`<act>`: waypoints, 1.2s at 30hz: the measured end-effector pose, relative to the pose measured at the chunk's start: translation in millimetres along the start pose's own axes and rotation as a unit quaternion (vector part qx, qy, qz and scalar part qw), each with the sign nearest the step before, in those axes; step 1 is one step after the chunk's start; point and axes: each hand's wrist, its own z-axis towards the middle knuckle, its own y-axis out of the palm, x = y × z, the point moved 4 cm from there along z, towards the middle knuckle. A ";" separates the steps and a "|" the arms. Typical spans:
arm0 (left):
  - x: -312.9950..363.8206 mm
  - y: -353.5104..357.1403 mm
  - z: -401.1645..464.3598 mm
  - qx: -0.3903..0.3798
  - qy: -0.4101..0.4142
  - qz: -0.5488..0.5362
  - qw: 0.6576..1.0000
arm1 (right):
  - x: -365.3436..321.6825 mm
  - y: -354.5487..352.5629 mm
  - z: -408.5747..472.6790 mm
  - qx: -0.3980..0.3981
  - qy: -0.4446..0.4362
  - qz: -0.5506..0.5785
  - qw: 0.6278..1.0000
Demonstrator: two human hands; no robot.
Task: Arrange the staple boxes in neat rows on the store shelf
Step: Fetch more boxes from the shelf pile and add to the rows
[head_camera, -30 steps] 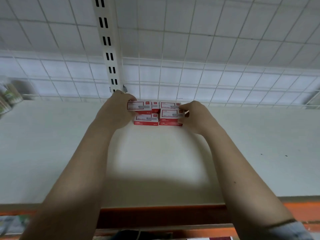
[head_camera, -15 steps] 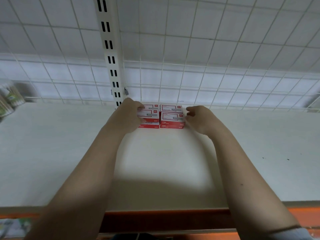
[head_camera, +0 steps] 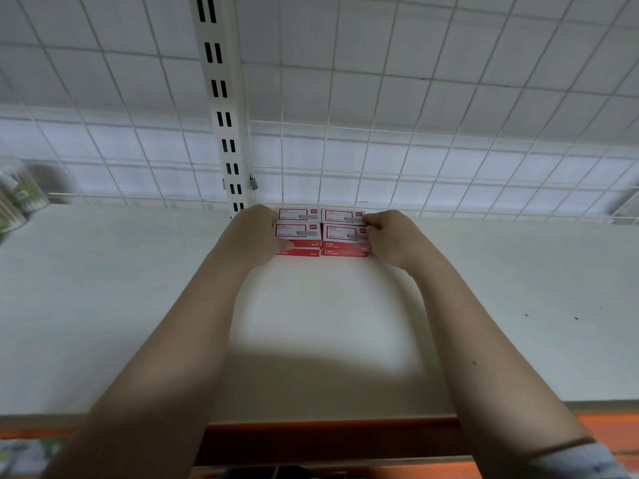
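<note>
- Staple boxes (head_camera: 321, 231) are sitting in the head view as a tight red-and-white block at the back of the shelf (head_camera: 325, 326), close against the wire grid panel (head_camera: 415, 160) and just right of the slotted upright post (head_camera: 223, 108).
- They are lying flat, long sides running left to right, in two columns side by side; each column looks stacked two high at the front, with another box behind.
- Left hand (head_camera: 254, 236) is pressing on the left end of the block, its fingers (head_camera: 273, 219) curling over the box tops and the thumb resting on the red front face, so it is grasping the left column.
- Right hand (head_camera: 390, 236) is mirroring it at the right end, its fingers (head_camera: 371, 221) hooking over the top edge of the right column and gripping there.
- Both hands are equally near: the block is lying directly between them, so any squeeze is acting along the boxes' long axis, inward from each side.
- Left front stack is sitting slightly ahead of the right one, so my judgement is that squaring the front edges is the step in hand.
- Blurred green packets (head_camera: 17, 198) are standing far off at the shelf's left end, well apart from the boxes.
</note>
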 end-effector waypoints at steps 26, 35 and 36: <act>127.2 50.5 -21.8 -0.104 0.229 0.083 0.964 | 110.2 -51.7 -154.3 0.238 0.250 -0.074 0.936; 255.3 134.4 -65.2 -0.132 0.295 0.052 0.945 | 222.3 -119.8 -245.2 0.423 0.241 -0.025 0.873; 272.4 146.0 -71.9 -0.127 0.301 0.043 0.944 | 238.3 -129.9 -255.0 0.432 0.235 -0.028 0.870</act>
